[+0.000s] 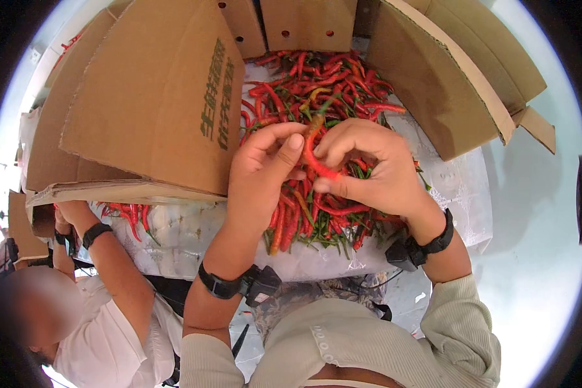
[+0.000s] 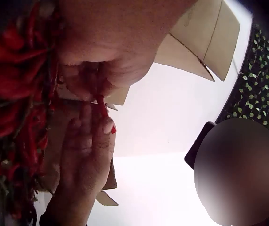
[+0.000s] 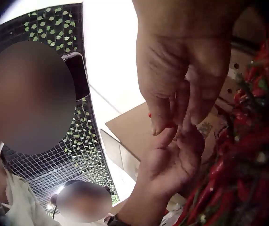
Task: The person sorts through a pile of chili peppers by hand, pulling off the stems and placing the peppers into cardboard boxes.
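A curved red chili pepper [image 1: 312, 152] is held up between both hands over a heap of chilies [image 1: 330, 81]. Near its stem end, the left hand [image 1: 258, 168] has its thumb and forefinger at the pepper's side. The right hand [image 1: 385, 171] pinches the lower end between thumb and fingers. In the left wrist view the red chili [image 2: 102, 107] spans from one hand to the other. Only small red bits of it show between the fingers in the right wrist view. Red chilies with green stems lie under and behind both hands.
An opened cardboard box [image 1: 155, 84] stands left of the heap, and more cardboard flaps [image 1: 433, 77] rise at right. The table has a pale patterned cover [image 1: 194, 236]. Another person [image 1: 110, 310] works at the left by more chilies [image 1: 132, 216].
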Demonstrator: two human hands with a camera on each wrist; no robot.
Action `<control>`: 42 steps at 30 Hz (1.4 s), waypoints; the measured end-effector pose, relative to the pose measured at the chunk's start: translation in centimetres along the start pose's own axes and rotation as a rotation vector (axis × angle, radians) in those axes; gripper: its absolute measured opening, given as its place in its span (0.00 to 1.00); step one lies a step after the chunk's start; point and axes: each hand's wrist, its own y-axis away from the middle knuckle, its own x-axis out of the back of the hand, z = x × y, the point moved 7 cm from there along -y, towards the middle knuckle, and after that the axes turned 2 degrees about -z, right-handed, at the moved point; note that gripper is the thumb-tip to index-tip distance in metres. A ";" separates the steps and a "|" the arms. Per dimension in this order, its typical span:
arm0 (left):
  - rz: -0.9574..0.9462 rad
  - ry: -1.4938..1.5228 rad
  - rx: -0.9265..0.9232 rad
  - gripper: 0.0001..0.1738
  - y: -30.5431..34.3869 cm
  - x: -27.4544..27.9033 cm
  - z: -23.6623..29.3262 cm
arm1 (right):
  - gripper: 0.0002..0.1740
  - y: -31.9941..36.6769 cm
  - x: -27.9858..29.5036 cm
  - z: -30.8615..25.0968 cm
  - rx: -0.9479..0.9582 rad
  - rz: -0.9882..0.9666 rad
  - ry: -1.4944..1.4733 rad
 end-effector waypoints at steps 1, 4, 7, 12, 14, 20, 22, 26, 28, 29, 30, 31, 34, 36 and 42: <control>-0.016 0.010 0.018 0.17 0.0 0.1 -0.1 | 0.10 0.0 0.0 0.2 -0.030 -0.061 -0.013; -0.110 0.046 0.118 0.17 0.1 -0.3 -0.6 | 0.09 0.0 0.4 1.1 -0.136 -0.117 -0.048; -0.108 0.101 0.146 0.16 0.1 -0.8 -0.8 | 0.09 -0.2 0.3 0.5 0.037 -0.113 0.139; -0.096 0.090 0.117 0.14 0.0 -0.9 -1.1 | 0.11 0.1 -0.4 -0.8 0.154 -0.173 0.396; -0.106 0.098 0.130 0.13 0.0 -0.8 -0.9 | 0.11 0.0 0.6 -0.7 0.142 -0.146 0.351; -0.242 0.058 0.178 0.11 0.6 -1.8 -1.0 | 0.10 0.0 1.6 2.1 -0.205 -0.001 -0.145; -0.248 0.066 0.225 0.11 0.7 -2.0 -1.0 | 0.08 0.1 1.6 2.2 -0.168 0.026 -0.135; -0.218 0.073 0.228 0.11 0.8 -2.0 -0.8 | 0.09 0.2 1.8 1.8 -0.107 0.078 0.029; -0.246 0.107 0.247 0.12 0.7 -1.9 -0.9 | 0.10 0.2 1.8 2.1 -0.127 0.070 0.019; -0.274 0.138 0.261 0.12 0.8 -1.9 -1.0 | 0.11 0.2 1.5 2.3 -0.164 0.049 -0.029; -0.303 0.169 0.277 0.12 0.9 -2.0 -1.0 | 0.11 0.3 1.4 2.6 -0.202 0.028 -0.075; -0.334 0.200 0.289 0.13 0.9 -2.2 -1.0 | 0.11 0.5 1.2 2.9 -0.265 0.012 -0.146; -0.347 0.226 0.276 0.12 0.9 -2.3 -0.9 | 0.12 0.5 0.6 3.6 -0.386 -0.029 -0.347; -0.359 0.242 0.286 0.12 0.9 -2.2 -0.9 | 0.13 0.4 0.1 4.1 -0.396 -0.033 -0.465; -0.398 0.257 0.297 0.11 0.9 -2.2 -0.9 | 0.13 0.9 -0.6 4.7 -0.488 -0.077 -0.690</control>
